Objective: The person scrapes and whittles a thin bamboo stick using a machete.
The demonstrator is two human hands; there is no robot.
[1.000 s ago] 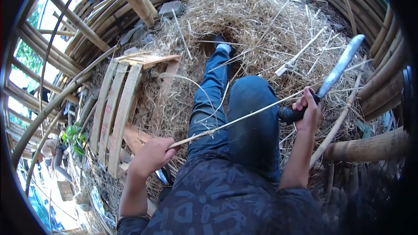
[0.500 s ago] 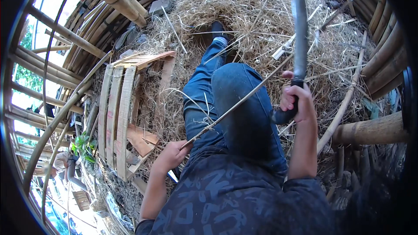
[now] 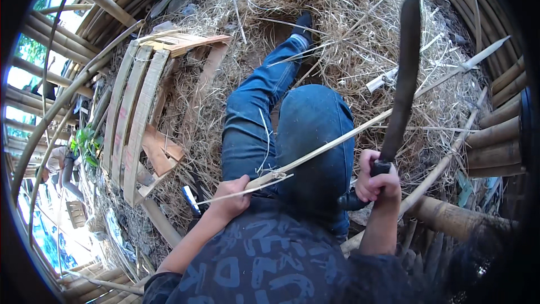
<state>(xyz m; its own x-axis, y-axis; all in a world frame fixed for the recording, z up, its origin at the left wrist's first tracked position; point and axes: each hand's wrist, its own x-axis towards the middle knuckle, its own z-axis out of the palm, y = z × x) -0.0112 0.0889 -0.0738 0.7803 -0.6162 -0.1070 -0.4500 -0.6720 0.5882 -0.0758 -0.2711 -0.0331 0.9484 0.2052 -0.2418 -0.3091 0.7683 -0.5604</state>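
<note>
While the left hand (image 3: 230, 200) is gripping the near end of a pale strip (image 3: 332, 145), its fingers closed around it, the right hand (image 3: 379, 183) is clasping the dark handle (image 3: 382, 167) of a long knife (image 3: 405, 67), fingers wrapped round and the blade pointing up and away from the body. The strip is crossing over the right knee (image 3: 315, 115) and seems to be running on behind the blade, above the straw (image 3: 337, 0), toward a pointed far end. A thin sliver (image 3: 247, 192) is slanting out beside the left hand, apparently part peeled, so the person is probably paring or trimming the strip; the blade looks to be standing ready rather than cutting, though I cannot tell whether it is touching. A further stroke would be calling for a steady left grip, the edge turning to meet the strip at a shallow angle, and a path staying clear of knee and left fingers.
</note>
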